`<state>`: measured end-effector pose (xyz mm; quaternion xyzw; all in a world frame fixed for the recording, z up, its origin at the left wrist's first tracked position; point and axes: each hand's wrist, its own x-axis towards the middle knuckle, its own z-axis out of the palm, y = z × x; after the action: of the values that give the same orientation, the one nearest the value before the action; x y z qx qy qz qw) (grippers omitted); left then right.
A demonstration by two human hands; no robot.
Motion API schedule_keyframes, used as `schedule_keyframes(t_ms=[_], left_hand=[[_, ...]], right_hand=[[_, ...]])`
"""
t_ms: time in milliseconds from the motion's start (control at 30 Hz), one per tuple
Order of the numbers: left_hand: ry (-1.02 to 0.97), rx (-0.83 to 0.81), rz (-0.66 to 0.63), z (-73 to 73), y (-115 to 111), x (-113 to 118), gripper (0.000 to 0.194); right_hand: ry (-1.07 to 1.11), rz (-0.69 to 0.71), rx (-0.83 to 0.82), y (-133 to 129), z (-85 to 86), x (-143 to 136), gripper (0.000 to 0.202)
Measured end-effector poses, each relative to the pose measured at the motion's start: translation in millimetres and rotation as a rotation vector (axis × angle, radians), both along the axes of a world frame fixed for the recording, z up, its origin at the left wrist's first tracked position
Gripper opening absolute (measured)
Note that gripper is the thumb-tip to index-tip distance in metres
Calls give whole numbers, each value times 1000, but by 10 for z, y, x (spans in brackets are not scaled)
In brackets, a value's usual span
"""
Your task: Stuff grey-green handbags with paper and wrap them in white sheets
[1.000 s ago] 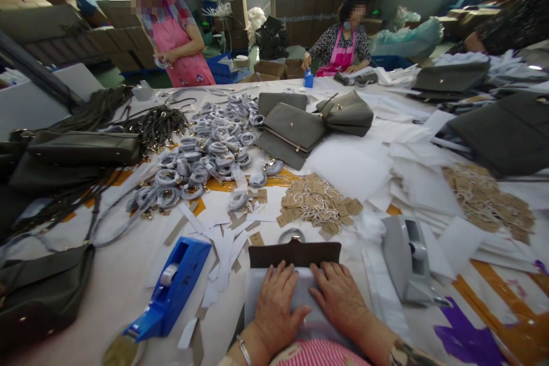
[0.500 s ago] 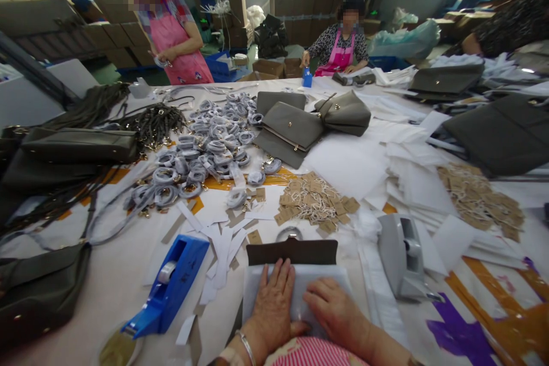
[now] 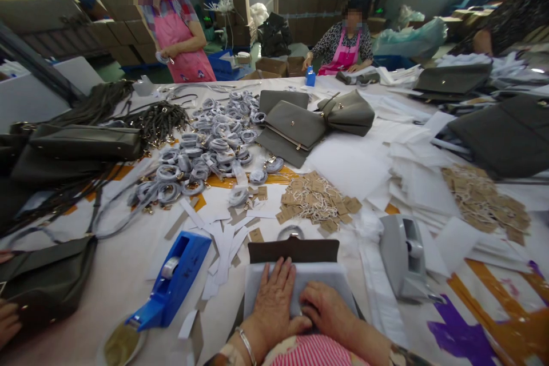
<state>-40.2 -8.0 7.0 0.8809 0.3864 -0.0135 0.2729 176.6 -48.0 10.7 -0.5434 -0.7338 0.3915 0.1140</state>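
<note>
A dark flap (image 3: 293, 250) of a small bag shows above a translucent white sheet (image 3: 338, 280) that covers the bag in front of me. My left hand (image 3: 275, 293) lies flat on the sheet, fingers spread toward the flap. Close beside its thumb, my right hand (image 3: 326, 307) has its fingers curled at the sheet's lower middle; what they hold, if anything, is hidden. Just beyond the flap lies a wrapped strap coil (image 3: 290, 233).
Left of me is a blue tape dispenser (image 3: 178, 277), right a grey one (image 3: 405, 257). Tags (image 3: 316, 200), coiled straps (image 3: 218, 143) and dark bags (image 3: 295, 126) lie ahead. Another person's hand (image 3: 7, 320) touches a bag at far left. Two people in pink aprons are across the table.
My right hand's fingers have curled in more and moved slightly down and left. My left hand stays flat. Another person's hand has appeared at the far left bag.
</note>
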Motion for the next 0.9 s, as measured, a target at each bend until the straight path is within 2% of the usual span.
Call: schedule_keyframes(t_ms=[67,233,400,600,767,900], left_hand=[[6,15,12,-2,-5,3,103],[24,-16,4,-31,-9,24,111],[42,-63,16,-58,-6,44,116],[34,-81,31,-79,-26,46,112],[26,-120,46,-92,-24,47,109],[24,-131,54,-100,-17,50,109]], right_hand=[[13,0,-2,1,-9,11,16],[31,34,-13,51,81,23,13],[44,23,-92,116,177,6,13],[3,12,-131,148,174,-36,16],[7,108,-125,169,184,-77,22],[-13,117,-139,193,180,-103,24]])
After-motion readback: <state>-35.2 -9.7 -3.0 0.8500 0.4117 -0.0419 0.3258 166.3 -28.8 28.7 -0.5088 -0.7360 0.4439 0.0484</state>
